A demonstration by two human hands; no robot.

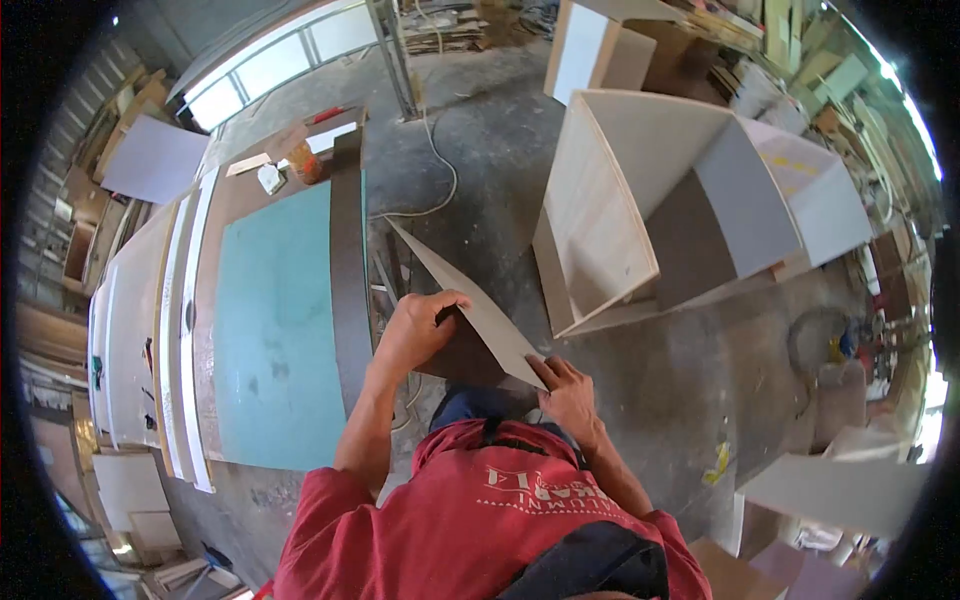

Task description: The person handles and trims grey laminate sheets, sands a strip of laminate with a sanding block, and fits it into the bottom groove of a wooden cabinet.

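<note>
A thin pale panel point(470, 298) with a dark brown underside is held in front of my body, tilted. My left hand point(422, 325) has its fingers closed around the panel's left edge, near the brown side. At the near right corner, my right hand point(570, 397) grips the same panel, fingers on top of the edge. To the left of my left hand lies a teal sheet point(275, 325) on a worktable, with a long dark brown strip point(348, 280) along its right side.
An open wooden cabinet box point(610, 215) stands on the floor at the right. A cable point(450, 195) curls over the floor ahead. An orange container point(304, 162) sits at the table's far end. White strips point(180, 330) lie on the left, and panels point(840, 490) are at lower right.
</note>
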